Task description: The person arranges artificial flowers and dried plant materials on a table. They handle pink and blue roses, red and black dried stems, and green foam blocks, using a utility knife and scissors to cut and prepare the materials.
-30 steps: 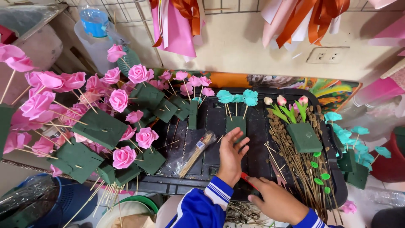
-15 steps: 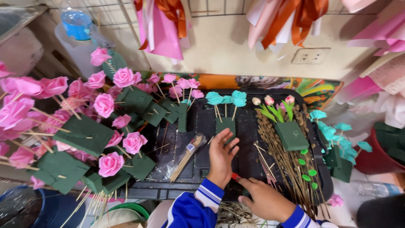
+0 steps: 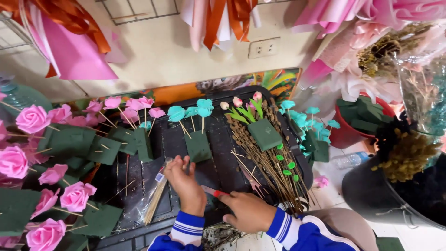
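My left hand rests on the black tray, its fingertips at the top of a clear packet of wooden skewers; whether it grips the packet is unclear. Just beyond it stands a green foam block stuck with teal paper roses. My right hand is closed around a small red-handled tool that points left toward my left wrist. A bundle of brown dried stems lies to the right of both hands.
Pink foam roses on skewers fill green blocks at left. A green block with tulip buds lies on the stems. A red pot and a dark bucket of dried flowers stand right. Ribbons hang on the wall.
The view has swung right and downward, bringing the bucket and red pot into sight. My left hand shifted left onto the skewer packet; my right hand kept the red tool.
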